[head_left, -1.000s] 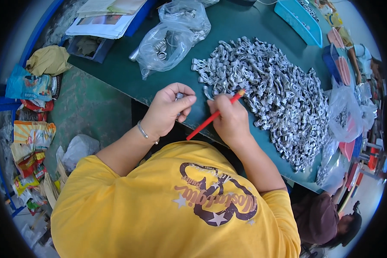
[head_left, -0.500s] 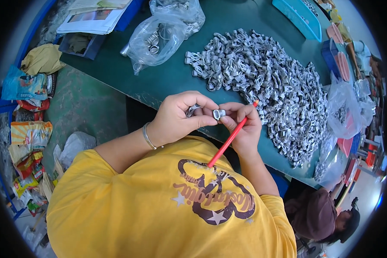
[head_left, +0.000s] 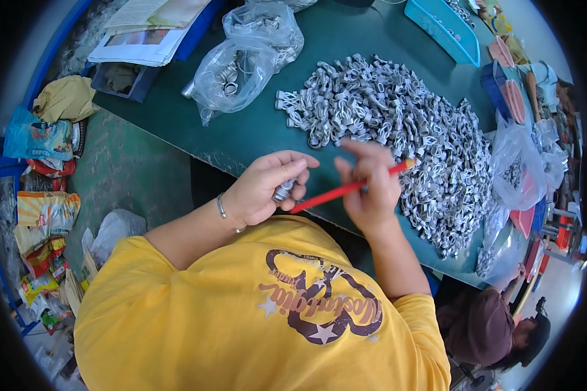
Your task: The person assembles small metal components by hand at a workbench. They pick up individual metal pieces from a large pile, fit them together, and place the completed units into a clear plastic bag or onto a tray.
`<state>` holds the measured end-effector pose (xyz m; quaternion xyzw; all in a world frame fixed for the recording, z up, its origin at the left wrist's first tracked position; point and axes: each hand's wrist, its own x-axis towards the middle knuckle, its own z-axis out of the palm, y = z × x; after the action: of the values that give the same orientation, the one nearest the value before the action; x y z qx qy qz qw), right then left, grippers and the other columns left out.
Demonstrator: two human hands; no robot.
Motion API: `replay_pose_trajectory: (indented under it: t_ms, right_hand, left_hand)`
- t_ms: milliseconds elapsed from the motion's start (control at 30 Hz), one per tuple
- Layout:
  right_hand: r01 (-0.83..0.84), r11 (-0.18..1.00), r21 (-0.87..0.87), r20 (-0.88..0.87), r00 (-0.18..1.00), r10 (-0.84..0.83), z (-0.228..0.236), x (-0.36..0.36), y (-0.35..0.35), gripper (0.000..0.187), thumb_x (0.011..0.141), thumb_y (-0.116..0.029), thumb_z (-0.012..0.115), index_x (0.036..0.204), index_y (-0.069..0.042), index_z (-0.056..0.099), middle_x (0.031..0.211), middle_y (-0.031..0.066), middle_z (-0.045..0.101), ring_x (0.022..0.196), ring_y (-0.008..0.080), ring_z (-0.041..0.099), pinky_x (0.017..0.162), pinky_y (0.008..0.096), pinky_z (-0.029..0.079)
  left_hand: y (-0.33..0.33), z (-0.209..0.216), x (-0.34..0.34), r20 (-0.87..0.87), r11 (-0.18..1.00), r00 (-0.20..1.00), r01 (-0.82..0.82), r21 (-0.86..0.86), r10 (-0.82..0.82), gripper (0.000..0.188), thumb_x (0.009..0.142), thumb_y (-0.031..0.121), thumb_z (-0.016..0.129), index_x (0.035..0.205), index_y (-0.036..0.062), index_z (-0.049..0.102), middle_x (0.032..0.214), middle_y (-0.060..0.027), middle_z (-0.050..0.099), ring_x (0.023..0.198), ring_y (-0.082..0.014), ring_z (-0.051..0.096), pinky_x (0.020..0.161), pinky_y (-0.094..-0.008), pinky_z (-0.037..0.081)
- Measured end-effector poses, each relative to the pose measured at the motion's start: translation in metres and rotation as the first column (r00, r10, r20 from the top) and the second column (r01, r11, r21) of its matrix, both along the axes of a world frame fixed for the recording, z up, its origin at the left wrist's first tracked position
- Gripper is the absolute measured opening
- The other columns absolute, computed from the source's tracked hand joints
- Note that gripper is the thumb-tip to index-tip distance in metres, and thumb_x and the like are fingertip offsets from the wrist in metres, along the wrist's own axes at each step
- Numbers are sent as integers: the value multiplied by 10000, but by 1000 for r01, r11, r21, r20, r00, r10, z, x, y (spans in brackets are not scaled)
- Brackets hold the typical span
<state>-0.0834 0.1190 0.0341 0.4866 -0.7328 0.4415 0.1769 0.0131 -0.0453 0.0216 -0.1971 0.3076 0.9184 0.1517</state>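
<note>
By the table, the half-curled left hand holds metal pieces.

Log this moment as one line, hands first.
left hand: curled around metal pieces | right hand: holding red stick | green table: metal pile, clear bag left of it
</note>
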Motion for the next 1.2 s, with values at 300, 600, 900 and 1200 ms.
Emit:
replay_pose_trajectory:
  t_ms: [300,600,900,1200]
  right_hand:
    - [124,964,234,-60,992,-113,6,-48,-27,207,669,40,630,794,-38,484,843,119,601,746,332,560,607,410,430]
    - [75,946,316,115,986,-117,-6,-7,6,220,621,105,575,774,-23,481,782,147,561,715,356,536,616,415,442]
    - [219,956,-194,833,552,43,-5,20,24,278,768,58,653,721,-46,400,902,146,626,665,136,609,535,231,484]
    - [243,870,-430,877,339,339,-7,31,40,189,855,34,555,807,-46,391,949,210,617,670,151,624,529,211,501]
  left_hand:
    - [-7,-6,-3,-38,977,995,-101,-187,95,92,881,102,556,941,45,514,703,12,449,555,-41,396,439,-162,308]
    - [0,-11,-7,-102,904,987,73,-420,-128,96,865,58,573,954,33,547,711,22,493,509,-30,406,425,-166,320]
    - [17,-10,-12,-388,665,885,-129,-735,-257,297,750,20,704,1019,6,578,821,-16,598,746,-65,541,677,-211,453]
    - [24,4,-11,-483,629,843,-245,-738,-239,193,767,13,687,946,-4,617,832,-39,602,750,-77,550,668,-208,442]
